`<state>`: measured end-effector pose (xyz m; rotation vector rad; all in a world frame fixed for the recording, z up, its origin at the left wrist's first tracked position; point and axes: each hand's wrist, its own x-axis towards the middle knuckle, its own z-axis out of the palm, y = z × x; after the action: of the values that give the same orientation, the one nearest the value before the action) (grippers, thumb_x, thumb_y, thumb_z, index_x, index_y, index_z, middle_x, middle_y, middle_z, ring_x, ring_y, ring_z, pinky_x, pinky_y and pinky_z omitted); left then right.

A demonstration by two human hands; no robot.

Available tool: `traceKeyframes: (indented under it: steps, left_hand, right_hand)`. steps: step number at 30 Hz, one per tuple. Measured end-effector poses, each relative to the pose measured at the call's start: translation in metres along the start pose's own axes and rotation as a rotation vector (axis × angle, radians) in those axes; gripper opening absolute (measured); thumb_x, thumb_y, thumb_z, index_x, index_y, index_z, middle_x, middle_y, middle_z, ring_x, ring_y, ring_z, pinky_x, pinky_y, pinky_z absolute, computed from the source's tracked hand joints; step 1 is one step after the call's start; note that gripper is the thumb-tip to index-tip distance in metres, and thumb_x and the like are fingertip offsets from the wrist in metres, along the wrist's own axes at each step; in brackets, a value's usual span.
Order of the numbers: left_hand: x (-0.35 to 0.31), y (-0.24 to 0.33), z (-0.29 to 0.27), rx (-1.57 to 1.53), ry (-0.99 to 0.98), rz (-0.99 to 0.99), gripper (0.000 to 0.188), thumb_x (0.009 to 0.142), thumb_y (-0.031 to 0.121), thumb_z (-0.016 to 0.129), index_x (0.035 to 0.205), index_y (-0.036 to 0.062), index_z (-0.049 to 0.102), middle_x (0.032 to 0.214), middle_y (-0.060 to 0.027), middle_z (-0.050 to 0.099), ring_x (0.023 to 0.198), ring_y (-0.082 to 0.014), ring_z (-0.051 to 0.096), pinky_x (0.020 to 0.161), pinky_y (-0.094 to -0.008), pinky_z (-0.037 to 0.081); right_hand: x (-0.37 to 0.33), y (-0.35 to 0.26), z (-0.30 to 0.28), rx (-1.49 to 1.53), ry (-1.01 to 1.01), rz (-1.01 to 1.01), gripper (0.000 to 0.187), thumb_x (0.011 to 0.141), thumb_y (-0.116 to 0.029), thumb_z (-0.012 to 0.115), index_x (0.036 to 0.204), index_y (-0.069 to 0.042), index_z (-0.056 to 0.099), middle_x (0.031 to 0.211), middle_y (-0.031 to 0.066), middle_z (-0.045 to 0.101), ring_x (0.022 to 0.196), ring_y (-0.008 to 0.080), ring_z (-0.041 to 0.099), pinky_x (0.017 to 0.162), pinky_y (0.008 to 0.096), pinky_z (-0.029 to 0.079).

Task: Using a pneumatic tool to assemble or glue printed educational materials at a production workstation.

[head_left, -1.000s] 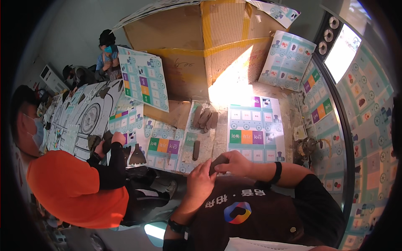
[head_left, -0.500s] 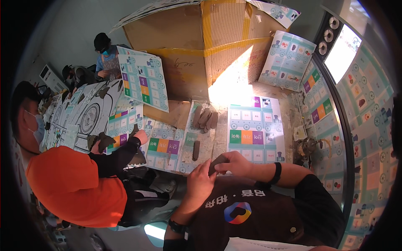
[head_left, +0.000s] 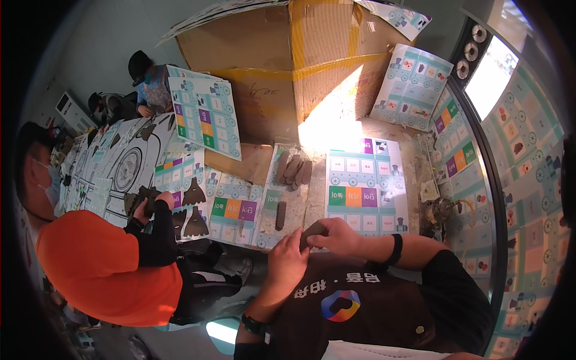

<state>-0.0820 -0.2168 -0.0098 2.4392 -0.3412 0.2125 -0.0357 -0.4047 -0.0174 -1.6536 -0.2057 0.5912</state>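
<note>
Close in front of my apron, my left hand [head_left: 287, 259] and my right hand [head_left: 339, 237] are together around a dark brown, flat strip [head_left: 312, 233] with a rounded end. My right fingers and thumb pinch it. The left fingers close against its other side, partly hiding it. Just beyond my hands, a narrow stack of similar brown strips [head_left: 281, 216] lies on the table. Farther off is a loose, fanned pile of round-ended brown strips [head_left: 294, 171]. Their material is hard to tell.
Printed sheets [head_left: 367, 186] cover parts of the worktable. A large taped cardboard box [head_left: 240, 84] stands at the back. At the right is a small metal machine [head_left: 443, 213]. To my left, a co-worker in orange [head_left: 102, 264] holds dark brown cut pieces [head_left: 143, 201].
The co-worker's reaching hand has drawn back left to the pieces held in the other hand, uncovering brown pieces on the table. My hands and the strip have barely moved.
</note>
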Motion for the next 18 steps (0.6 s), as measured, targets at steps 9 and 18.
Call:
traceKeyframes:
  steps: [9,18]
  left_hand:
    - [0.000,0.000,0.000,-0.033,-0.006,-0.010,0.045,0.079,0.014,0.075,0.121,0.0016,0.062,0.107,-0.0194,0.068,0.098,-0.0380,0.066,0.084,-0.0436,0.055]
    - [0.001,0.000,0.000,-0.003,-0.049,-0.027,0.050,0.080,0.015,0.074,0.127,0.0019,0.059,0.110,-0.0196,0.067,0.101,-0.0371,0.066,0.085,-0.0442,0.054]
  right_hand:
    - [0.002,-0.002,-0.002,-0.008,-0.029,0.004,0.022,0.088,-0.018,0.072,0.100,0.001,0.071,0.086,0.0068,0.074,0.075,0.0108,0.066,0.070,0.0279,0.054]
    - [-0.002,-0.006,0.003,-0.104,0.063,0.003,0.025,0.085,-0.020,0.073,0.096,0.001,0.071,0.085,0.0105,0.075,0.078,0.0139,0.070,0.073,0.0304,0.055]
